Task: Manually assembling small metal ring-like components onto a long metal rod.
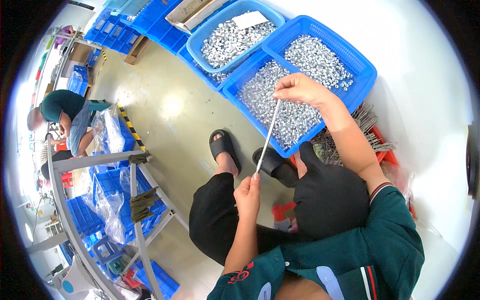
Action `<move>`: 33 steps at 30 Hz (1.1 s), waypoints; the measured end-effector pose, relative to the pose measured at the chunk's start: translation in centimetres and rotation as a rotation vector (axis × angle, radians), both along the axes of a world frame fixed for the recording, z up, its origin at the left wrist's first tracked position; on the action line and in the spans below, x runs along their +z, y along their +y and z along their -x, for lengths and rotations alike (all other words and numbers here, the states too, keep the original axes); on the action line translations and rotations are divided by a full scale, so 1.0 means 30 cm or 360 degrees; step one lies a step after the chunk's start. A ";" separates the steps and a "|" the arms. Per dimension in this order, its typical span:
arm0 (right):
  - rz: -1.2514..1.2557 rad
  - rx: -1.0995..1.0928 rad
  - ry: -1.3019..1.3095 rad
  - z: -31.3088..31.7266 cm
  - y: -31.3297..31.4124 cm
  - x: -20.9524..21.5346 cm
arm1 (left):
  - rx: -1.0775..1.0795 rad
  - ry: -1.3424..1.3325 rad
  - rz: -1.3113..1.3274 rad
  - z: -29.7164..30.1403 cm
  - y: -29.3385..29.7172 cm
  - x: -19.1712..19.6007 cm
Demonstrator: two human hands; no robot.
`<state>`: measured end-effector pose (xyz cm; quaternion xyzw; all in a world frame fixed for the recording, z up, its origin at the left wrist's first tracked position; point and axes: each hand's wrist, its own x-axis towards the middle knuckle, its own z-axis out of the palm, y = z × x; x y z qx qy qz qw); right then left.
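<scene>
A long thin metal rod [268, 135] runs between my two hands. My left hand [248, 192] pinches its lower end above my knee. My right hand [300, 90] pinches its upper end over a blue plastic basket [250, 82] full of small silver nuts. A second blue basket [362, 62] of the same nuts sits just behind my right hand. More metal rods [370, 132] lie in a pile over a red tray [387, 157] under my right forearm.
A third blue basket [210, 25] of nuts with a white slip stands farther back. A grey metal rack [135, 185] with blue crates and plastic bags stands at left. Another person [65, 117] bends over at far left. My sandalled feet [225, 147] rest on the floor.
</scene>
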<state>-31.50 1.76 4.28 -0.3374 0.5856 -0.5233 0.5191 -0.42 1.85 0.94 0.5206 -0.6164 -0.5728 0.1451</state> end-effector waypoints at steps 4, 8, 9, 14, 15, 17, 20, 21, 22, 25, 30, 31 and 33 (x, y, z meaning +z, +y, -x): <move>-0.0041 0.0229 -0.0413 -0.071 -0.011 -0.010 | 0.0028 0.0131 -0.0043 0.013 -0.010 -0.004; -0.0249 0.0532 -0.0418 -0.256 -0.003 -0.060 | 0.0221 0.0237 -0.0300 0.035 -0.026 -0.014; -0.0245 0.0739 -0.0662 -0.261 -0.002 -0.092 | 0.0227 0.0231 -0.0298 0.032 -0.031 -0.010; -0.0094 -0.0035 -0.1247 -0.136 -0.007 -0.192 | 0.0271 0.0262 -0.0421 0.050 -0.021 0.012; -0.0058 -0.0121 -0.1282 -0.121 -0.005 -0.206 | 0.0269 0.0262 -0.0419 0.045 -0.021 0.009; -0.0014 -0.0195 -0.1437 -0.116 -0.003 -0.182 | 0.0256 0.0224 -0.0404 0.035 -0.020 0.001; 0.0140 -0.0217 -0.1490 -0.076 -0.002 -0.182 | 0.0230 0.0181 -0.0392 0.035 -0.010 -0.005; 0.0179 -0.0174 -0.1565 -0.058 0.004 -0.186 | 0.0226 0.0184 -0.0393 0.036 -0.003 -0.005; 0.0207 -0.0236 -0.1587 -0.060 0.000 -0.179 | 0.0194 0.0177 -0.0371 0.034 0.002 -0.007; 0.0265 -0.0339 -0.1652 -0.061 -0.015 -0.161 | 0.0130 0.0160 -0.0346 0.025 0.009 -0.019; 0.0301 -0.0396 -0.1543 -0.069 -0.019 -0.146 | 0.0068 0.0161 -0.0350 0.019 0.014 -0.024; 0.0301 -0.0396 -0.1542 -0.074 -0.017 -0.140 | 0.0068 0.0162 -0.0351 0.021 0.014 -0.019; 0.0324 -0.0368 -0.1576 -0.087 -0.014 -0.128 | 0.0096 0.0150 -0.0360 0.025 0.014 -0.006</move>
